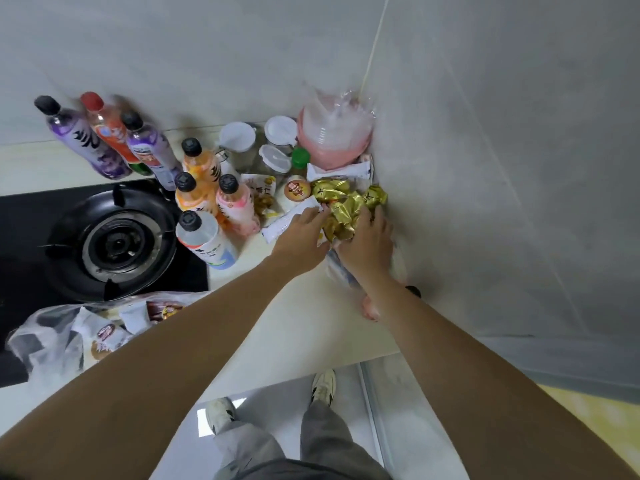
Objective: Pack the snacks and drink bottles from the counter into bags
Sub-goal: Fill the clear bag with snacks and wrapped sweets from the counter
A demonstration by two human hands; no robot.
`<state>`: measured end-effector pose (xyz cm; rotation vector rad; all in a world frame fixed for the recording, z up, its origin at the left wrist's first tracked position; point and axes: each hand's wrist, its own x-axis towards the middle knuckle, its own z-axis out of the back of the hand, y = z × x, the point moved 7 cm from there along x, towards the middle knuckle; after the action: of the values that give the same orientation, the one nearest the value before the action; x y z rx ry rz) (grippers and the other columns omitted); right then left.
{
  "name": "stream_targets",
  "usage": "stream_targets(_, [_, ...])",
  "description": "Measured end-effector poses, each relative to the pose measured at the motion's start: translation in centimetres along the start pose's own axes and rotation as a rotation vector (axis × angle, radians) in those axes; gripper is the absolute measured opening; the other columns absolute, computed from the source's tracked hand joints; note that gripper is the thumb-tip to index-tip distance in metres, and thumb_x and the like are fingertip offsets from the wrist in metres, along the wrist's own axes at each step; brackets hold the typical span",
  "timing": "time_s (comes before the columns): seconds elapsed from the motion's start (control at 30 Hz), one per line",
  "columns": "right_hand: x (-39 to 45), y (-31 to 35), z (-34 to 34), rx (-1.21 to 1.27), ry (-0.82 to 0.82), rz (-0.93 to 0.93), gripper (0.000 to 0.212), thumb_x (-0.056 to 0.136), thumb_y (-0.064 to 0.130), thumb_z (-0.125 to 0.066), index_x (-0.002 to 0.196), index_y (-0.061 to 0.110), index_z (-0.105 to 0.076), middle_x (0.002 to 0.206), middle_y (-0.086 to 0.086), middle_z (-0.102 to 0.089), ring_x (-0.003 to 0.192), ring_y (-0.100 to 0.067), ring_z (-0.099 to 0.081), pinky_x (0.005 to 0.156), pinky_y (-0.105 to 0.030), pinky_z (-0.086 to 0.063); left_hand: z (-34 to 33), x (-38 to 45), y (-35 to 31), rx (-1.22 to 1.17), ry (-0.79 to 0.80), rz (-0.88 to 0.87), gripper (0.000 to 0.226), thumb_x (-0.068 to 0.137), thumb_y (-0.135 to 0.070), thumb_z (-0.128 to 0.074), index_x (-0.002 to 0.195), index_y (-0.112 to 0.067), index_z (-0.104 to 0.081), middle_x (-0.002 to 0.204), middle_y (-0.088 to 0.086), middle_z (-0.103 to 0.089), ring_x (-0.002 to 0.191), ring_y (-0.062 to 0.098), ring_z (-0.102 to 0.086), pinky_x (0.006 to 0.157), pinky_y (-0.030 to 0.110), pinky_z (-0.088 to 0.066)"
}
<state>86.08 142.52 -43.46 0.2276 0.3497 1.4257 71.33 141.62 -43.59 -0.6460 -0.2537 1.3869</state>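
Observation:
A heap of gold-foil snack packets lies in the counter corner by the wall. My left hand rests on its left side, fingers spread over a white wrapper. My right hand cups the heap from the right, fingers curled around the packets. Under my right wrist lies a clear plastic bag. Several drink bottles stand to the left: purple, orange, pink, white. A second clear bag with wrapped snacks sits at the lower left.
A black gas burner fills the left of the counter. Jars with white lids, a green cap and a bagged stack of pink cups stand at the back. The wall closes the right side. The counter edge runs below.

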Motion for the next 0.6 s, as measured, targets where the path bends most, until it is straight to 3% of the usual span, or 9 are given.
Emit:
stream_targets(0.13, [0.7, -0.8, -0.5, 0.003, -0.005, -0.055, 0.079, 0.084, 0.040, -0.080, 0.148, 0.016, -0.042, 0.156, -0.014, -0.042, 0.141, -0.036, -0.042, 0.109, -0.048, -0.043, -2.4, 1.8, -0.4, -0.030, 0.030, 0.006, 0.069, 0.092, -0.028, -0.070, 0.153, -0.021, -0.040, 0.156, 0.009, -0.039, 0.135, 0.036, -0.043, 0.107, 0.050, -0.045])
stream_targets(0.27, [0.7, -0.8, -0.7, -0.035, -0.046, -0.140, 0.057, 0.087, 0.037, -0.076, 0.132, 0.014, -0.050, 0.141, -0.015, -0.050, 0.125, -0.037, -0.051, 0.094, -0.047, -0.050, -2.8, 2.6, -0.1, 0.082, -0.031, 0.067, 0.076, 0.088, -0.036, -0.075, 0.149, -0.010, -0.037, 0.138, 0.012, -0.046, 0.123, 0.035, -0.046, 0.092, 0.048, -0.052])
stream_targets(0.43, [0.9, -0.6, -0.4, -0.046, -0.064, -0.134, 0.066, 0.077, 0.037, -0.084, 0.126, 0.012, -0.047, 0.132, -0.014, -0.054, 0.115, -0.034, -0.055, 0.086, -0.044, -0.053, -2.8, 2.8, 0.3, 0.044, -0.060, 0.152, 0.077, 0.087, -0.043, -0.075, 0.145, -0.011, -0.037, 0.125, 0.015, -0.048, 0.113, 0.034, -0.051, 0.084, 0.051, -0.053])
stream_targets(0.53, [0.8, -0.5, -0.1, -0.025, -0.076, -0.123, 0.066, 0.075, 0.032, -0.085, 0.125, 0.012, -0.047, 0.128, -0.011, -0.059, 0.115, -0.034, -0.055, 0.086, -0.045, -0.053, -3.0, 2.1, 1.1, -0.091, -0.065, 0.242, 0.056, 0.082, -0.031, -0.078, 0.121, -0.010, -0.043, 0.116, 0.013, -0.048, 0.101, 0.037, -0.059, 0.074, 0.044, -0.050])
stream_targets(0.6, [0.4, -0.1, 0.2, 0.049, -0.090, -0.113, 0.073, 0.073, 0.033, -0.087, 0.129, 0.011, -0.046, 0.130, -0.011, -0.060, 0.118, -0.036, -0.055, 0.088, -0.047, -0.052, -2.8, 1.3, 1.4, -0.177, -0.075, 0.262, 0.055, 0.082, -0.024, -0.077, 0.121, -0.008, -0.043, 0.119, 0.014, -0.051, 0.101, 0.036, -0.061, 0.073, 0.041, -0.048])
